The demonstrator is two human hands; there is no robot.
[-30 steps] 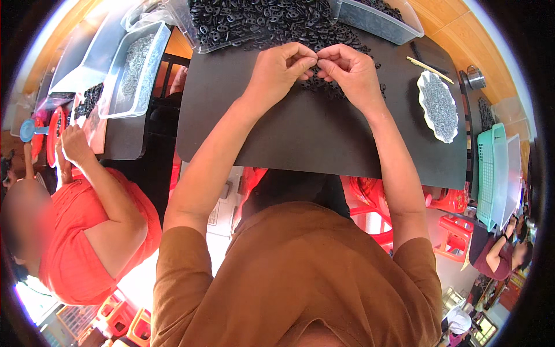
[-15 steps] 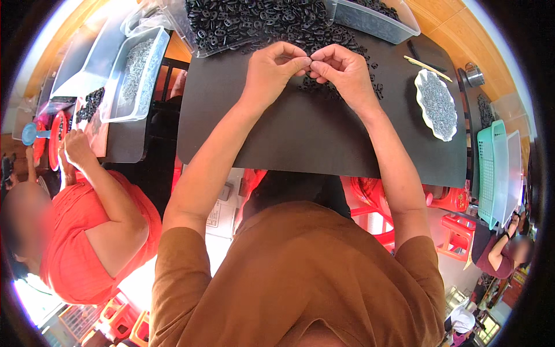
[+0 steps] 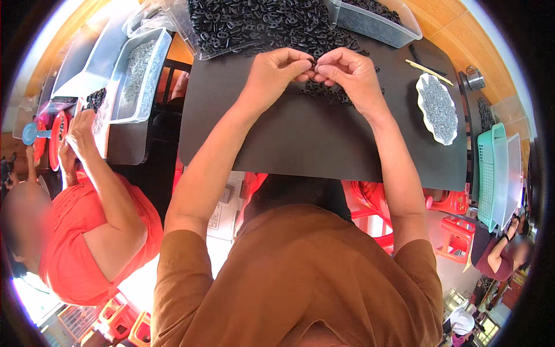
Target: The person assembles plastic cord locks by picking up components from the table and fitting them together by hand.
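Observation:
Above the dark table (image 3: 243, 147), my left hand (image 3: 276, 75) and my right hand (image 3: 351, 78) meet fingertip to fingertip. Thumb and forefinger of each are pinched together. Between them a small black part (image 3: 314, 61) shows, mostly covered by the fingers. My left hand pinches this part, and my right fingertips press at its other side; anything else in them is too small to make out. Loose black two-holed plastic pieces (image 3: 326, 91) lie just beneath the hands. Beyond stretches a big heap of the same pieces (image 3: 260, 23).
A white scalloped dish (image 3: 421, 104) of small metal pins stands at right, near a yellow stick (image 3: 429, 72). A clear bin (image 3: 378, 32) of black pieces is at the back. Left, a person in red (image 3: 104, 237) works beside a clear tub (image 3: 115, 110) of metal pins.
My hands have shifted slightly down and to the right, still pinched together. More of the black part now shows between my fingers. The person at left has raised a hand.

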